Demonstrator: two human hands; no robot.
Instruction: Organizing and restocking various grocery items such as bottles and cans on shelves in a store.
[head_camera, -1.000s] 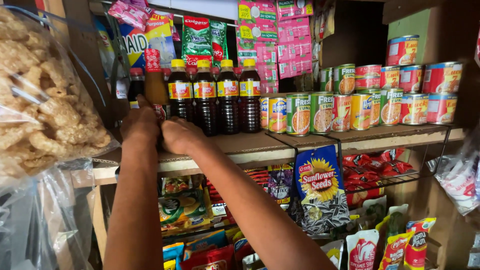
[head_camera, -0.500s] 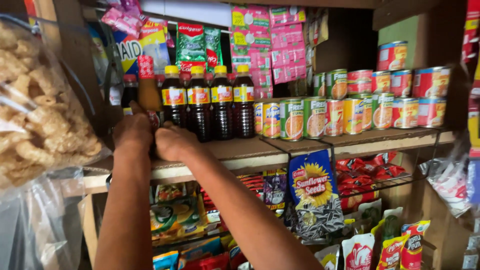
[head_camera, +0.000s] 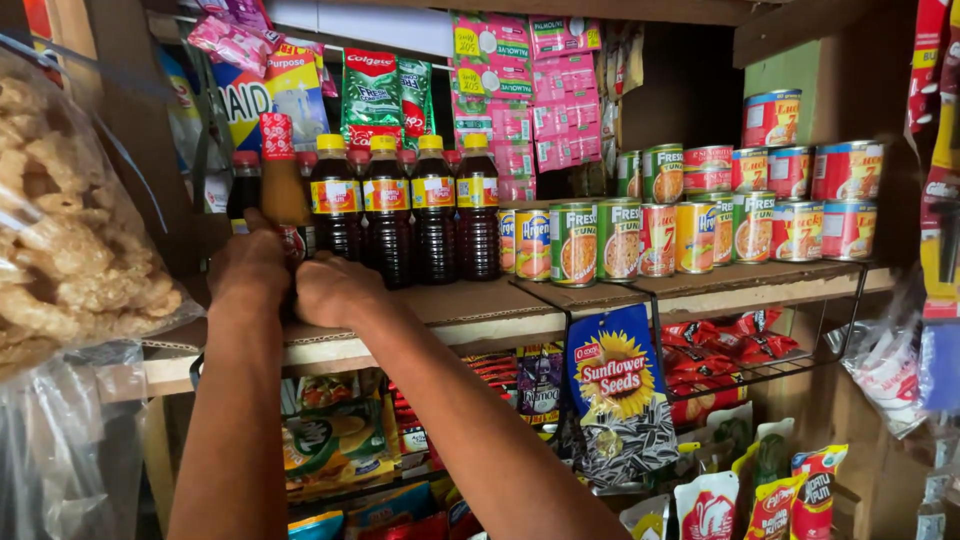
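Both arms reach up to a cardboard-lined wooden shelf (head_camera: 480, 310). My left hand (head_camera: 248, 270) and my right hand (head_camera: 335, 290) are curled around the base of an amber bottle (head_camera: 280, 195) with a red cap, at the left end of a bottle row. The fingers are hidden behind the knuckles. Just right of it stand several dark sauce bottles (head_camera: 410, 215) with yellow caps and labels. A dark bottle (head_camera: 243, 185) with a red cap stands behind on the left.
Stacked tins (head_camera: 700, 220) fill the shelf's right half. Sachet strips (head_camera: 520, 90) hang behind. A bag of puffed crackers (head_camera: 70, 230) hangs at the left, close to my arm. A sunflower seed packet (head_camera: 615, 390) and snack packs (head_camera: 740, 350) hang below on a wire rack.
Both hands stay on the amber bottle's base. The view has shifted slightly, so the hands sit a little lower and further left in the picture.
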